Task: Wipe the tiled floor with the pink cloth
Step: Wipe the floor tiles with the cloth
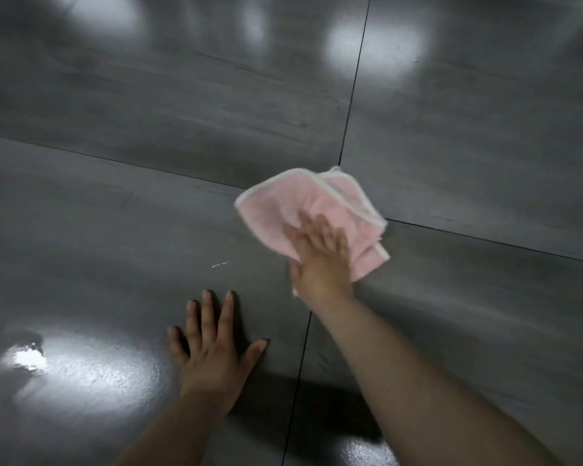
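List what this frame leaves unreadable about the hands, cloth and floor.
Head view only:
- Right hand and pink cloth: motion blur smears fingertips and folds.
- Tiled floor under the cloth: covered by it.
- White fleck near left hand: too small to identify.
- Both forearms: cut off by the bottom edge.
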{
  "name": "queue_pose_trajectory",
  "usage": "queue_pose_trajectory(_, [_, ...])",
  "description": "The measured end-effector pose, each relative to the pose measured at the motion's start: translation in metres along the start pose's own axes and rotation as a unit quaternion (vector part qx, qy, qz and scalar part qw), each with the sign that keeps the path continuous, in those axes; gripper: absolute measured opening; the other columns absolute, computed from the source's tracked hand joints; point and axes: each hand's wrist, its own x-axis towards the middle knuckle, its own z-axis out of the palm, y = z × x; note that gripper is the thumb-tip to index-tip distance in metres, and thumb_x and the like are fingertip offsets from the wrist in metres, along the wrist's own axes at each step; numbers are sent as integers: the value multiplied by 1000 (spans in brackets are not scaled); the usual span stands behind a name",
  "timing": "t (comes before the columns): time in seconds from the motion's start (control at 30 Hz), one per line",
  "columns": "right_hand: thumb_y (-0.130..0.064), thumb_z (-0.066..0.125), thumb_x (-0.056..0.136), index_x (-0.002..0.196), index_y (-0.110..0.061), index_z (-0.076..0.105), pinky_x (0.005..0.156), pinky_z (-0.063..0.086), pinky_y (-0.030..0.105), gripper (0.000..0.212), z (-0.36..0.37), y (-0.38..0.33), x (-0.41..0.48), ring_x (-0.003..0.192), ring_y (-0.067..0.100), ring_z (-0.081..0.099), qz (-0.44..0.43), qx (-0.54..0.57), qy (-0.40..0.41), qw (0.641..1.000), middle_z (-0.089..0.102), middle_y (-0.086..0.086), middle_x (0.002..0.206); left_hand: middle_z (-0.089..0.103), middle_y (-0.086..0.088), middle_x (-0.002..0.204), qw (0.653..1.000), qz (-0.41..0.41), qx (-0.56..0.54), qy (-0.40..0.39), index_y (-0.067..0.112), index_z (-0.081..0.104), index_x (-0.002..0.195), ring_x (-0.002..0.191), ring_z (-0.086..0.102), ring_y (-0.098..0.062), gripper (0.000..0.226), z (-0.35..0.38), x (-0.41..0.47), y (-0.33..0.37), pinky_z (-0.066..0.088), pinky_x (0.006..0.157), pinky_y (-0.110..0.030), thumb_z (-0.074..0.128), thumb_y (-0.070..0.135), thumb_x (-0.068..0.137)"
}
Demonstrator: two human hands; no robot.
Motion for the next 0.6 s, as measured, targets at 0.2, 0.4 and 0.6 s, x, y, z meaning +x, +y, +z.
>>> queue_pose_trajectory(0.2, [-26, 40, 91, 143, -23, 30, 117, -4, 35, 53, -35, 66, -26, 145, 18, 4, 64, -14, -17, 998, 12, 0, 156, -21, 1, 153, 1000, 17, -12, 6, 31, -14, 140, 130, -31, -8, 108, -3, -2, -1, -16, 110, -39, -3, 72, 41])
queue_pose_trajectory(0.4, [-34, 25, 94, 148, -20, 13, 114, -10, 37, 56, -29, 48, -50, 144, 26, -6, 214, -36, 21, 976, -2, 4, 157, -25, 6, 140, 997, 68, -2, 43, 31, -17, 136, 130, -27, -8, 94, 0, -3, -9, -12, 112, -40, -4, 74, 53])
queue_pose_trajectory(0.6, [-40, 27, 75, 131, -19, 51, 107, 7, 29, 64, 3, 12, -41, 132, 32, 40, -83, -92, -13, 992, 44, 8, 143, 55, -24, 126, 992, 67, -35, 100, 9, 39, 125, 126, 24, -26, 71, -5, -36, -84, -9, 110, -15, 8, 61, 88])
